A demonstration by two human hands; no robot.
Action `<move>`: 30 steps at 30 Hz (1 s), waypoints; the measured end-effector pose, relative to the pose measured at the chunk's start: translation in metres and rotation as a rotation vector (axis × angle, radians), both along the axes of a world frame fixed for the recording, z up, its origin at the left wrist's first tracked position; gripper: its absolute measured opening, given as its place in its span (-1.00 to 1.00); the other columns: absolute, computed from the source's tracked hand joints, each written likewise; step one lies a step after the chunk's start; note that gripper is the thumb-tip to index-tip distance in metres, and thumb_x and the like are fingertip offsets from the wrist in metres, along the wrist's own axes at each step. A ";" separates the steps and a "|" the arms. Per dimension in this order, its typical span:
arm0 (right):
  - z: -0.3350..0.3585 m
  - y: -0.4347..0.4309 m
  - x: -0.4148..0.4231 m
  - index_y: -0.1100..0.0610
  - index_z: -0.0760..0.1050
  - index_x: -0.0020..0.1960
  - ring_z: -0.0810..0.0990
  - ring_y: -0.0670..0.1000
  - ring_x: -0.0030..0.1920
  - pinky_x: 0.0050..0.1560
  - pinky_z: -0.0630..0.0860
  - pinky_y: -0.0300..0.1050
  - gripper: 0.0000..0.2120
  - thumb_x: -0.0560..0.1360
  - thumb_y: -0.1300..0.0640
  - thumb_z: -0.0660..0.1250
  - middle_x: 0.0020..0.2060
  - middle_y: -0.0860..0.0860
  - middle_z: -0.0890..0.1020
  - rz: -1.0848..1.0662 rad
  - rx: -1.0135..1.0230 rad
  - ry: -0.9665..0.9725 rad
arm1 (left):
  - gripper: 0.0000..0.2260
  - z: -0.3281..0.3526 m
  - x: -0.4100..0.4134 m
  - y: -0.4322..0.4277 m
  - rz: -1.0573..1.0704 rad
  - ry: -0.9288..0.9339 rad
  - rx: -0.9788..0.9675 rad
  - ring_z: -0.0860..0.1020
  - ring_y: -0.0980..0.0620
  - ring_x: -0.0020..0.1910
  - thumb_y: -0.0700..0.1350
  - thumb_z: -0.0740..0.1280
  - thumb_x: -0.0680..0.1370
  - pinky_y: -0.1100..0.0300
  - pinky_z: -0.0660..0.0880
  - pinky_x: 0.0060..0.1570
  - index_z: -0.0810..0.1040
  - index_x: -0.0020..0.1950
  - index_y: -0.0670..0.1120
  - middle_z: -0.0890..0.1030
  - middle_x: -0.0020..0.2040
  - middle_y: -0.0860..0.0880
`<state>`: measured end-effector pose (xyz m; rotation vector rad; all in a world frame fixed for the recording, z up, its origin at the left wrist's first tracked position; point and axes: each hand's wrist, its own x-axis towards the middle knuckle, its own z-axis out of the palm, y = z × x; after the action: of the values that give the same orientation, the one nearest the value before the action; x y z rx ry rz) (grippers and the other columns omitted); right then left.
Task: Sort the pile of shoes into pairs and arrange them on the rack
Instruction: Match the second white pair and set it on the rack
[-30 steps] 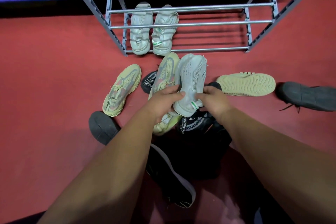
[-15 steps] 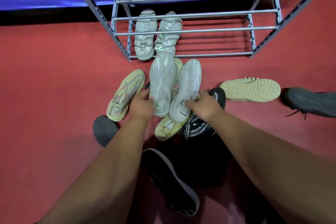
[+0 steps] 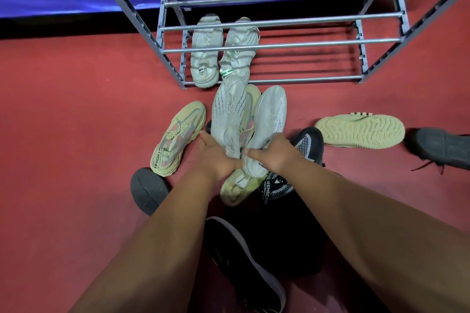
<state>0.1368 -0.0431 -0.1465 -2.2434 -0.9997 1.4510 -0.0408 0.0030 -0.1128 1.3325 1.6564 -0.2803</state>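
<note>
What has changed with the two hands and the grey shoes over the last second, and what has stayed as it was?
One second ago both hands gripped one grey shoe. Now the left hand holds the upright grey shoe and the right hand a sole-up grey shoe. The pair on the rack and floor shoes stayed put.

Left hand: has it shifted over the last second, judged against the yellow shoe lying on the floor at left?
Yes. The left hand has moved leftward toward the yellow shoe, now gripping its own grey shoe.
</note>
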 end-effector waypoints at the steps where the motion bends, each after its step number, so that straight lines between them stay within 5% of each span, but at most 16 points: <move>1: 0.000 0.000 -0.001 0.21 0.46 0.22 0.69 0.06 -0.01 0.02 0.65 0.04 -0.30 0.34 -0.22 0.63 0.05 0.09 0.66 0.000 -0.007 0.004 | 0.32 -0.002 0.001 0.000 0.026 -0.020 0.031 0.02 -0.12 0.67 0.11 0.63 0.36 0.01 0.15 0.57 -0.39 0.65 -0.16 -0.14 0.70 -0.13; 4: 0.004 0.002 -0.005 0.25 0.25 0.48 0.59 0.17 0.24 0.25 0.58 0.12 -0.07 0.35 -0.16 0.62 0.31 0.13 0.50 -0.037 -0.050 -0.040 | 0.12 -0.004 0.004 -0.001 0.092 -0.047 0.161 0.22 -0.17 0.60 -0.02 0.64 0.36 -0.03 0.29 0.52 -0.05 0.66 -0.25 0.16 0.63 -0.21; 6: 0.006 0.002 -0.007 0.21 0.22 0.49 0.57 0.20 0.24 0.24 0.57 0.10 -0.11 0.36 -0.14 0.57 0.31 0.14 0.47 -0.100 -0.011 -0.064 | -0.15 -0.004 0.005 -0.005 0.155 -0.057 0.242 0.49 -0.16 0.37 -0.08 0.63 0.35 -0.05 0.49 0.33 0.25 0.50 -0.21 0.47 0.41 -0.16; 9: 0.010 -0.004 -0.005 0.15 0.28 0.44 0.57 0.17 0.18 0.15 0.56 0.07 -0.21 0.36 -0.16 0.49 0.28 0.09 0.45 -0.229 0.100 -0.085 | -0.38 0.000 0.007 -0.014 0.215 -0.109 0.294 0.63 -0.08 0.10 -0.08 0.59 0.37 -0.06 0.60 0.12 0.39 0.34 -0.09 0.62 0.17 -0.05; 18: 0.029 -0.001 0.054 0.10 0.35 0.44 0.56 0.06 0.14 0.10 0.57 -0.01 -0.32 0.40 -0.06 0.46 0.22 0.00 0.47 -0.291 0.320 -0.172 | -0.19 0.018 0.046 -0.005 0.019 -0.089 0.481 0.58 -0.09 0.28 0.18 0.49 0.47 -0.02 0.56 0.21 0.26 0.57 -0.13 0.57 0.35 -0.07; 22: 0.026 0.021 0.097 0.03 0.36 0.26 0.52 0.01 0.05 -0.10 0.47 -0.23 -0.52 0.43 -0.02 0.47 0.14 -0.03 0.47 -0.291 0.357 -0.230 | -0.01 0.009 0.076 0.027 -0.063 -0.095 0.468 0.48 -0.14 0.42 0.21 0.47 0.50 -0.09 0.49 0.34 -0.02 0.69 -0.18 0.45 0.51 -0.15; 26: 0.018 0.052 0.137 0.18 0.46 0.20 0.59 0.12 0.04 0.04 0.58 0.01 -0.57 0.42 0.05 0.48 0.09 0.10 0.56 -0.262 0.370 -0.324 | -0.12 -0.009 0.105 0.070 -0.133 -0.045 0.533 0.58 -0.15 0.24 0.21 0.44 0.53 0.01 0.56 0.13 0.15 0.62 -0.26 0.55 0.36 -0.18; 30: 0.008 0.083 0.163 0.25 0.46 0.26 0.61 0.19 0.10 0.15 0.59 0.09 -0.53 0.46 0.04 0.46 0.17 0.18 0.58 -0.203 0.351 -0.364 | -0.05 -0.021 0.148 0.107 -0.153 -0.058 0.583 0.42 -0.20 0.47 0.23 0.38 0.57 -0.04 0.45 0.38 -0.01 0.67 -0.30 0.38 0.53 -0.26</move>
<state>0.3001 0.0402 -0.1383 -2.3002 -0.9990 0.7321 0.1068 0.1097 -0.1339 1.8822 1.6525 0.1709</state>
